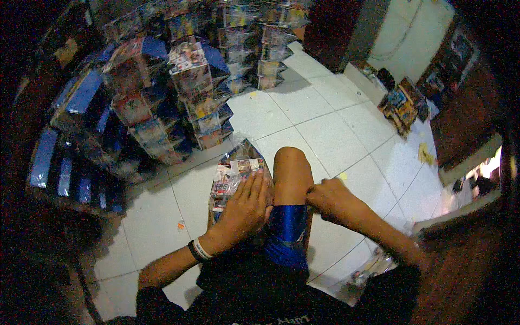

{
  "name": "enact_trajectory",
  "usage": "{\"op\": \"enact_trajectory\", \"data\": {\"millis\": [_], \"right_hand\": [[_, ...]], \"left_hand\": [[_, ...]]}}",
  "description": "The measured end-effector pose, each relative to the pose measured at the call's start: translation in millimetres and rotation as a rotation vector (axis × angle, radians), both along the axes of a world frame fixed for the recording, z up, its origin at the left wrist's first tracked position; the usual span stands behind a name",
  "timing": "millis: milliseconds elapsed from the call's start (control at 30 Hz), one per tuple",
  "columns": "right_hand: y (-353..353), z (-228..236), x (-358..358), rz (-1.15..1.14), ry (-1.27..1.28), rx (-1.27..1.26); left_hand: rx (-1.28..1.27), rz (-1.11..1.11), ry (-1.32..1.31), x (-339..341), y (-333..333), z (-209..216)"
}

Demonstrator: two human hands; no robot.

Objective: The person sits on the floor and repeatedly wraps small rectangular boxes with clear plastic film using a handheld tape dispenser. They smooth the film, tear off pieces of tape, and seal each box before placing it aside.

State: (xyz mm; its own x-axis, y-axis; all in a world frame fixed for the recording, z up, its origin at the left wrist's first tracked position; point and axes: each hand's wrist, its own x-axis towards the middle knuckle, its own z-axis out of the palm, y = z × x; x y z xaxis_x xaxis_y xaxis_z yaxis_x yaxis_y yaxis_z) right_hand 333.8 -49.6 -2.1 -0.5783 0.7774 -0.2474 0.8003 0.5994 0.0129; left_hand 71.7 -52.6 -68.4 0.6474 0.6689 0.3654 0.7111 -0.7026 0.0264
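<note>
A person sits on a white tiled floor (325, 130), one bare knee (291, 162) raised in the middle of the view and blue shorts (288, 230) covering the thigh below it. The left hand (246, 203) lies flat on a clear plastic packet of printed cards (235, 170) that leans against the inner side of that knee, its upper end pointing away from the person; the fingers are stretched out and held close together, pressing down on the packet's lower half. A black wristband and a white one (199, 250) circle the left wrist. The right hand (329, 197) sits just beside the knee on its other side, curled loosely with thumb and forefinger drawn together at the knee's edge; whether they pinch anything there cannot be told. Behind the packet, toward the far left of the floor, tall stacks of similar wrapped packets (189, 92) rise in leaning columns, some with blue backs, and more run along the dark left edge. A smaller heap of colourful packets (402, 105) rests near the far right edge of the floor, against a dark wooden cabinet (466, 119). Small yellow scraps (425, 154) lie on the tiles near that heap. Another clear wrapper (363, 276) shows under the right forearm, near the lower right of the floor.
</note>
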Motion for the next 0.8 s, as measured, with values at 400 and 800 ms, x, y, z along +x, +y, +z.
{"op": "enact_trajectory", "data": {"millis": [400,800], "right_hand": [[-109.0,-365.6,138.2,-1.574,1.056,0.557],[-136.0,-419.6,115.3,-1.912,0.908,0.526]], "left_hand": [[-0.206,-0.127,-0.332,-19.9,68.7,17.6],[-0.138,0.477,-0.475,-41.1,171.9,92.8]]}}
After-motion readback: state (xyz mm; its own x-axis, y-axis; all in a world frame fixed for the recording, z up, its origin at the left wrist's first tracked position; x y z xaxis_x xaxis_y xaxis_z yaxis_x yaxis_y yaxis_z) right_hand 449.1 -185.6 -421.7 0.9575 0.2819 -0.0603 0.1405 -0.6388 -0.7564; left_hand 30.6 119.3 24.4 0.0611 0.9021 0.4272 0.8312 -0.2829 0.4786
